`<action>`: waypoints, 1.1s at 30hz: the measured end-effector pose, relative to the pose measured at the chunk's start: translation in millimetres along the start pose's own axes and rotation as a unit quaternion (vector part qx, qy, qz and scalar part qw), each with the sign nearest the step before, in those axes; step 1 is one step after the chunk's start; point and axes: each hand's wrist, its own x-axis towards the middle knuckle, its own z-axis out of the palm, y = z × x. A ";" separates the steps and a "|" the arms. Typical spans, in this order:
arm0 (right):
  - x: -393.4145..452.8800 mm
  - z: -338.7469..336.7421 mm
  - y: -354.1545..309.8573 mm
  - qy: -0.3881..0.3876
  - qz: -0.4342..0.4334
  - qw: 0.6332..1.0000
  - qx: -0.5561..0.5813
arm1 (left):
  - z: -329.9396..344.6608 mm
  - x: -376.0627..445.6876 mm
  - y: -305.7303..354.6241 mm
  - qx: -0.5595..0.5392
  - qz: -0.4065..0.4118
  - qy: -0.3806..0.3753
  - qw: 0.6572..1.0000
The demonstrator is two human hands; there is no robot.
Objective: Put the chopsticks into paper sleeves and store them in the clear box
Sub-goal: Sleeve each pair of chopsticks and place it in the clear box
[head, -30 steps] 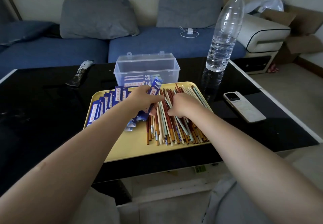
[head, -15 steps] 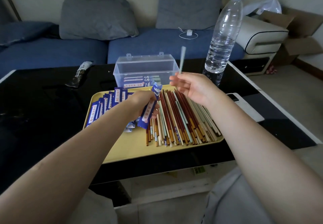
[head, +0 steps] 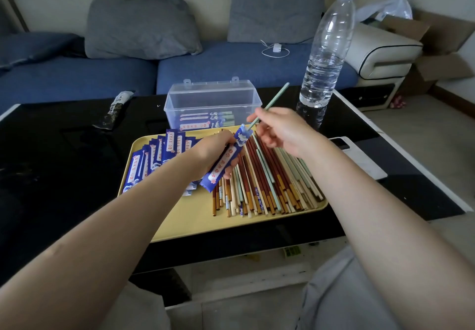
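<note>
Insertion step in hand. Left hand (head: pixel 213 151) grips a blue paper sleeve (head: pixel 226 161), mouth tilted up toward the far edge of the yellow tray (head: pixel 180 224). Right hand (head: pixel 282 130) pinches a pale green chopstick (head: pixel 270 102), its lower tip at the sleeve mouth. Advice: keep the stick in line with the sleeve, hold the mouth open and feed slowly, lest the paper tear. Loose chopsticks (head: pixel 267 183) lie on the tray's right half, spare sleeves (head: pixel 154 157) on its left. Clear box (head: pixel 212 104), beyond the far edge on the desk (head: pixel 51 149), holds some sleeved sets.

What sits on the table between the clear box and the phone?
In the head view, the tall clear plastic water bottle stands between the clear plastic box and the white phone.
</note>
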 end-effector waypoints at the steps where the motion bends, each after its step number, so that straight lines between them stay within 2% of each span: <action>1: -1.7 2.3 0.5 -0.026 0.024 0.998 -0.061 | 0.1 0.3 0.2 -0.010 -0.002 0.001 1.000; 3: -3.5 8.6 0.2 -0.033 0.052 0.990 -0.128 | 0.8 0.4 0.8 -0.019 -0.012 0.020 1.000; 8: 4.3 13.5 0.5 0.114 -0.044 0.990 -0.076 | -0.3 1.5 -1.1 -0.032 -0.031 0.051 0.998; 13: 0.2 22.0 6.4 0.037 -0.070 0.983 -0.167 | 0.6 0.0 -0.6 -0.030 -0.029 0.055 0.998; 16: 1.2 29.0 6.3 0.065 -0.051 0.976 -0.203 | 0.0 1.3 -0.3 -0.038 -0.042 0.092 0.994; 18: -0.6 32.6 5.2 0.060 -0.042 0.954 -0.291 | -0.9 3.1 -1.4 -0.043 -0.052 0.119 0.991; 21: -7.9 42.9 8.5 -0.055 -0.005 0.906 -0.419 | -1.3 4.8 -3.7 -0.012 -0.064 0.146 0.987; 23: -11.1 51.1 12.4 -0.100 0.027 0.881 -0.461 | -1.2 5.2 -4.8 0.002 -0.081 0.154 0.985; 26: -9.4 56.3 18.6 -0.101 0.022 0.867 -0.488 | -0.6 6.1 -4.5 0.010 -0.099 0.159 0.982; 33: -12.7 60.3 15.5 -0.081 0.031 0.865 -0.495 | -0.3 5.7 -1.5 0.003 -0.117 0.157 0.981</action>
